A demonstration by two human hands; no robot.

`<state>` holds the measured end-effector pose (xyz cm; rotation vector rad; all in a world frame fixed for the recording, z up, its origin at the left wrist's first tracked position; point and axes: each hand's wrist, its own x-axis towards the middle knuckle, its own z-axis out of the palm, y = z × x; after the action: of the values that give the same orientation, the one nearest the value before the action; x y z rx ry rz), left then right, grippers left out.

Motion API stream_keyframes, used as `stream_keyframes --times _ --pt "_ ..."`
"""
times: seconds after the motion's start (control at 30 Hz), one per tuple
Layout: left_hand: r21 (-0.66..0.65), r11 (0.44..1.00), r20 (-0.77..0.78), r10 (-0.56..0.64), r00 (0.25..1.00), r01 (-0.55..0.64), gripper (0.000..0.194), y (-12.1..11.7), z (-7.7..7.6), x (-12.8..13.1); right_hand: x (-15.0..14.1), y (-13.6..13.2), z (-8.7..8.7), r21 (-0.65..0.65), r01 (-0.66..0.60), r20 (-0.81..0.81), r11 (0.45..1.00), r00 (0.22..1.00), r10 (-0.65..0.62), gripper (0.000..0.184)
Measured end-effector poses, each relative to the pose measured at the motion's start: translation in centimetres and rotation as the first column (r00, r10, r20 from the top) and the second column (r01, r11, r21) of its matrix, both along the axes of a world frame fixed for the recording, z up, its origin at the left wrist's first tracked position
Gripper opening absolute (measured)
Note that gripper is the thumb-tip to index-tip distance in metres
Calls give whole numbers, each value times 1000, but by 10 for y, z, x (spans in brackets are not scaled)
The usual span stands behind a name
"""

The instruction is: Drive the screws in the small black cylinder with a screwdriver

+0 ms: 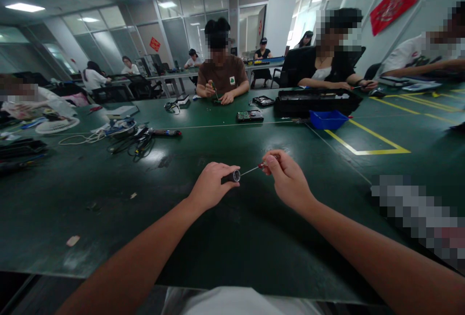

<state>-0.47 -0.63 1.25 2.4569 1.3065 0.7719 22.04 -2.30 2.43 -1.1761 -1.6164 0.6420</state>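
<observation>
Over the green tabletop (218, 237), my left hand (210, 186) grips a small dark cylinder (231, 176) with a pale, round end that faces right. What kind of part it is I cannot make out. My right hand (286, 177) is closed around the reddish handle of a screwdriver (250, 170). Its thin metal shaft points left, and the tip meets or nearly meets the cylinder's round end; whether it goes inside I cannot tell. Most of the cylinder's body is hidden behind my left fingers.
Tangled cables (136, 143) lie to the left beside a dark rod-like tool (165, 133). Ahead are a hard drive (250, 116), a long black housing (316, 102) and a blue bin (329, 120). Yellow tape (381, 152) marks the right side. A person (222, 75) works opposite, others nearby.
</observation>
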Motion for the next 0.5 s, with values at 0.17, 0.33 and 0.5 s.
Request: stream_keyframes --times 0.17,0.33,0.5 --pt "21 1000 9 -18 1000 18 44 0 -1 1 -2 0 -2 8 -21 0 1000 1000 21 26" --pt "28 1000 16 -12 1000 12 44 0 -1 0 -2 3 -3 -32 -37 -47 999 998 35 26" --pt "15 1000 16 14 1000 -14 43 0 0 -1 -1 5 0 -72 21 -72 997 997 -26 27"
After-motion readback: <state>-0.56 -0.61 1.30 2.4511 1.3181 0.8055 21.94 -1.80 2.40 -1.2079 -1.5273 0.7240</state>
